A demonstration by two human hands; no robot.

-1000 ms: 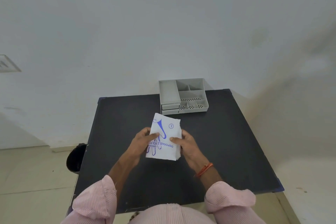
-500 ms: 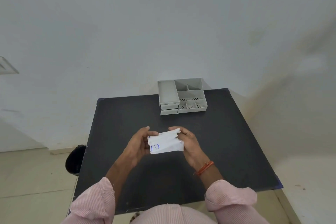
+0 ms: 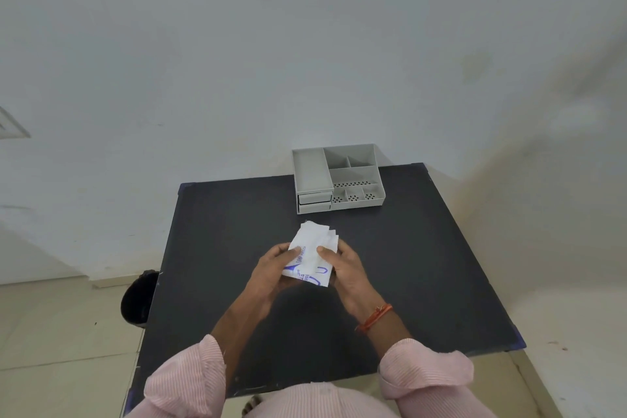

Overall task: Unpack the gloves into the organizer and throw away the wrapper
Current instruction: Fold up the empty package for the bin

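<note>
The packet of gloves (image 3: 310,256), a white wrapper with blue print, is held above the middle of the black counter (image 3: 424,265), tilted so its far end points toward the organizer. That far end looks ragged, with layered white edges fanning out, which suggests the wrapper is open there and the gloves are starting to show, though the view is too small to be sure. The left hand (image 3: 271,270) holds the packet's left edge, its fingers closed around it with the thumb pressed on the printed face; the right hand (image 3: 342,265) grips the right edge in the same way, thumb on top. Holding both sides like this probably steadies the wrapper so the contents can be worked out of the open end. The grey organizer (image 3: 337,176) sits well apart at the counter's far edge, against the wall, its compartments apparently bare and within easy reach for the gloves. A dark bin (image 3: 139,299) stands on the floor just beside the counter's left side, the likely place for the wrapper.
</note>
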